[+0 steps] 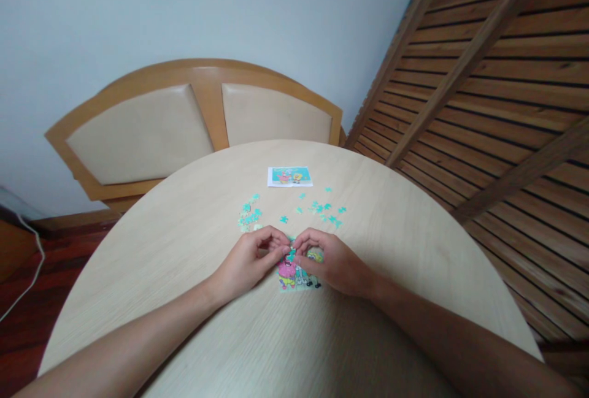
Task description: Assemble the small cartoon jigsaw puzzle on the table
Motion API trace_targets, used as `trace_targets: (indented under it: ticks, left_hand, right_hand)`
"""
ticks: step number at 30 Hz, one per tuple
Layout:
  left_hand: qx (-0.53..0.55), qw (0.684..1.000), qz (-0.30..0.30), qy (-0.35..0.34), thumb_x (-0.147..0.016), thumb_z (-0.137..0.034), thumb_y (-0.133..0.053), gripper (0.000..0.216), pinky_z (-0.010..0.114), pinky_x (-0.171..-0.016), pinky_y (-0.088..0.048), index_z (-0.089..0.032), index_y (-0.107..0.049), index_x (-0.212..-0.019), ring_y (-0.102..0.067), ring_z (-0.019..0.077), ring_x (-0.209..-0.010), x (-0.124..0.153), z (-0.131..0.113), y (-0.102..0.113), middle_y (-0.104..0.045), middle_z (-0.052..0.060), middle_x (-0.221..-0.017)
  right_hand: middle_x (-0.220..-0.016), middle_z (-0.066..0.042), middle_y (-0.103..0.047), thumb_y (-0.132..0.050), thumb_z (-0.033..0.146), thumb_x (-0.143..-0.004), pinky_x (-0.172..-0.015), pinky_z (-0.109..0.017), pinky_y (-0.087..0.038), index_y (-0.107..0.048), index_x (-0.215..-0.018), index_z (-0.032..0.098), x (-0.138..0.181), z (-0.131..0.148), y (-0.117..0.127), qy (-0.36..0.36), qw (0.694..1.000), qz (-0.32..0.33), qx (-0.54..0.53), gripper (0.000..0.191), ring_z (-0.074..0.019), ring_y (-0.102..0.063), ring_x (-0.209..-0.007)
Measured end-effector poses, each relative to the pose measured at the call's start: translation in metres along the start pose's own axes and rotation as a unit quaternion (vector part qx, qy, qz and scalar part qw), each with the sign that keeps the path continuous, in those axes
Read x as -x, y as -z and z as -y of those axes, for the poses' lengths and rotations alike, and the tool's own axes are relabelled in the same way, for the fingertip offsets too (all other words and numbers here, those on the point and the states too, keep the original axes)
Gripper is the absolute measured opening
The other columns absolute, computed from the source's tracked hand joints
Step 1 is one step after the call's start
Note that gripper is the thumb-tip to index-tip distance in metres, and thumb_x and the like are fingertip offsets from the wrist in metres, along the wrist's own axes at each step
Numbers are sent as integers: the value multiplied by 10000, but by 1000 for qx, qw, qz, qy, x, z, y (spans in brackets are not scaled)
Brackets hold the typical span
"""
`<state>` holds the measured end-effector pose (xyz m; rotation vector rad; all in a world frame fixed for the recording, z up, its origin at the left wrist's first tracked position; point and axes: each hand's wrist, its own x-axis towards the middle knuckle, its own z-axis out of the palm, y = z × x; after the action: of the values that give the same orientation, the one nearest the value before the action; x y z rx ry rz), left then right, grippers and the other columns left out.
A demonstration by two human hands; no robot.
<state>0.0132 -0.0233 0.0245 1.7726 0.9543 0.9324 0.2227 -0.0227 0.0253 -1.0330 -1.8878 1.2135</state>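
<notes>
A partly joined jigsaw puzzle (288, 283) with pink, yellow and teal cartoon figures lies flat on the table in front of me. Over its upper left edge, my left hand (256, 255) has thumb and fingertips drawn together at a small teal puzzle piece. My right hand (335, 261) comes in from the other side, its fingers curled and nearly meeting the left fingertips at the same spot. It covers much of the puzzle's right part. The teal puzzle piece (291, 253) shows between the two hands, its outline partly hidden by fingers.
Loose teal puzzle pieces (251, 218) form a cluster on the left; several more pieces (327, 206) are scattered on the right. Beyond them lies a picture card (289, 176) with cartoon figures. A padded bench back (216, 103) and slatted wood (460, 79) border the round table (391, 220).
</notes>
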Motion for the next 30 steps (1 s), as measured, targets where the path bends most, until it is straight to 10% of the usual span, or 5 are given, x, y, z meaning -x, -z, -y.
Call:
trace_targets:
  ticks: [11,19,30]
  left_hand:
    - [1,1000,13,15,-916,-360,-623,213,259,-647,-495,-150,-651,-892,-612,146,-707,1,-1,-3,-674,33,-766]
    - [-92,995,-31,-6,-959,-323,-542,204,265,-692,-505,-152,-648,-921,-625,151,-747,-3,8,8,-678,34,-815]
    - [-91,996,11,-9,-961,-318,-512,213,294,-724,-515,-154,-649,-968,-655,170,-772,-1,2,4,-714,50,-845]
  right_hand:
    - [-836,-2,-710,-631,183,-863,-735,-267,-520,-618,-958,203,-1,0,0,30,999,0,23,98,-152,-681,-793]
    - [-1027,-48,-742,-737,240,-847,-957,-409,-434,-720,-1058,215,4,-4,2,195,948,57,247,213,-229,-648,-997]
    - [-961,-32,-720,-669,214,-947,-922,-372,-421,-707,-901,192,-1,-10,-1,178,949,25,258,64,-202,-630,-972]
